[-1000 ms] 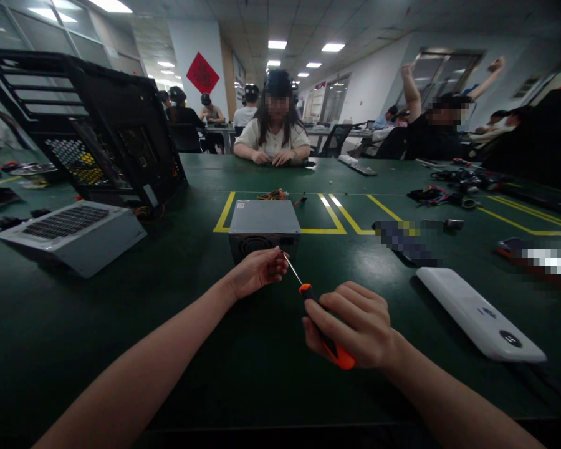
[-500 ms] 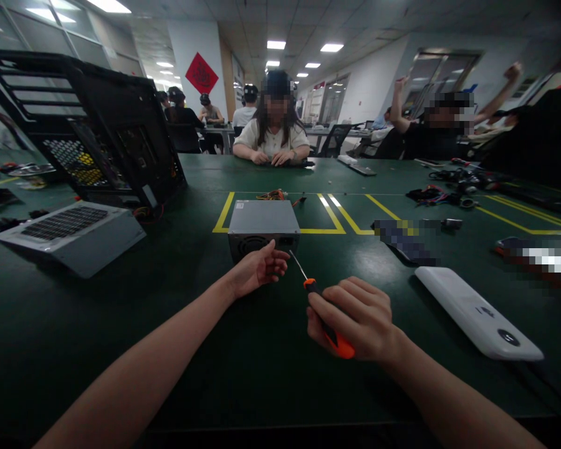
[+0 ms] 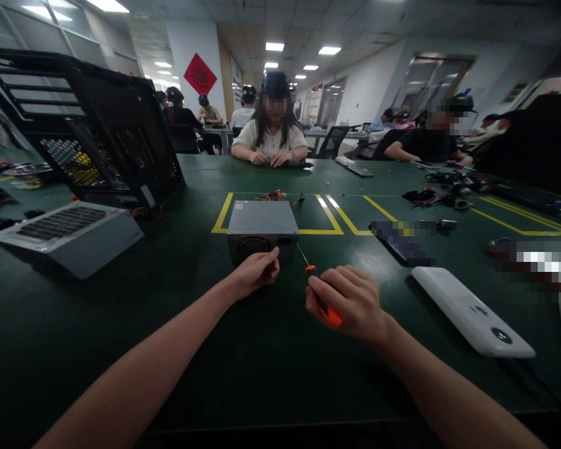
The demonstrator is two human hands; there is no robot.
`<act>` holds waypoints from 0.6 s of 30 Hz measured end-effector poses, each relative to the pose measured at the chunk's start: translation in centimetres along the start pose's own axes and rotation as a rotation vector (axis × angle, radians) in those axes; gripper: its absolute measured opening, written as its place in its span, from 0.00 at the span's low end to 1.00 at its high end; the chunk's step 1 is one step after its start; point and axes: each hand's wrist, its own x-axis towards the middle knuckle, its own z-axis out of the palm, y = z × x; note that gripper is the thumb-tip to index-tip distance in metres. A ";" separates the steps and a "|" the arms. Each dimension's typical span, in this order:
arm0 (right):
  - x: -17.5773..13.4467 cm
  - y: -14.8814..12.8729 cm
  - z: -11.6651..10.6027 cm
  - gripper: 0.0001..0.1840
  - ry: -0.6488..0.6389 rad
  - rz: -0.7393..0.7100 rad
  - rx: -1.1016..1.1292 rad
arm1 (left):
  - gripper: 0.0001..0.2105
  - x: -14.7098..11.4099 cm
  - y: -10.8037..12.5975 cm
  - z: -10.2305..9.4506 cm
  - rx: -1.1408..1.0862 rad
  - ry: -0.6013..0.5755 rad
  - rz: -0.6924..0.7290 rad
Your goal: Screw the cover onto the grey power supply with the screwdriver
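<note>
A grey computer power supply (image 3: 263, 217) sits on the green table in front of me, its fan grille and socket side facing me. My left hand (image 3: 258, 274) is closed just before that side, thumb against the curled fingers; whatever they may pinch is hidden. In my right hand (image 3: 348, 300) is a screwdriver (image 3: 330, 313) with an orange and black handle, gripped in the fist. Its thin shaft points up and left, the tip close to the power supply's lower right corner. Whether the tip touches the casing I cannot tell.
At left stand a black computer case (image 3: 107, 131) and a second power supply (image 3: 70, 240). On the right lie a white power bank (image 3: 472, 312), a dark blurred phone-like slab (image 3: 399, 243) and tangled cables (image 3: 423, 197). Across the table sits a person (image 3: 273, 137).
My left hand has gone from loosely spread fingers to a closed thumb-and-finger hold. The screwdriver has risen slightly, its tip moving right and up. A person at right has lowered both arms.
</note>
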 end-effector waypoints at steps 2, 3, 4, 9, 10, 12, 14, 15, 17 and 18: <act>-0.1 0.1 0.1 0.03 -0.011 0.001 -0.009 | 0.19 0.0 -0.1 -0.1 -0.005 0.013 -0.011; -0.1 0.1 0.2 0.03 -0.018 0.000 -0.012 | 0.19 0.1 -0.2 -0.1 -0.011 0.016 -0.015; -0.1 0.1 0.2 0.03 -0.026 -0.001 -0.014 | 0.18 0.1 -0.2 -0.2 -0.019 0.019 -0.015; -0.2 0.1 0.4 0.03 -0.025 -0.009 -0.018 | 0.16 0.3 -0.4 -0.4 -0.058 0.051 -0.028; -0.2 0.1 0.4 0.03 -0.022 -0.010 -0.017 | 0.16 0.3 -0.4 -0.4 -0.063 0.054 -0.031; -0.2 0.1 0.4 0.03 -0.030 -0.008 -0.013 | 0.16 0.4 -0.4 -0.4 -0.069 0.050 -0.031; -0.3 0.1 0.5 0.04 -0.041 -0.002 -0.006 | 0.15 0.4 -0.4 -0.3 -0.075 0.048 -0.027; -0.3 0.1 0.5 0.04 -0.043 0.000 -0.004 | 0.15 0.4 -0.4 -0.3 -0.077 0.048 -0.025; -0.3 0.1 0.5 0.03 -0.038 0.000 -0.005 | 0.15 0.3 -0.4 -0.3 -0.083 0.048 -0.023; -0.3 0.1 0.5 0.03 -0.034 -0.002 -0.006 | 0.14 0.3 -0.4 -0.3 -0.088 0.048 -0.021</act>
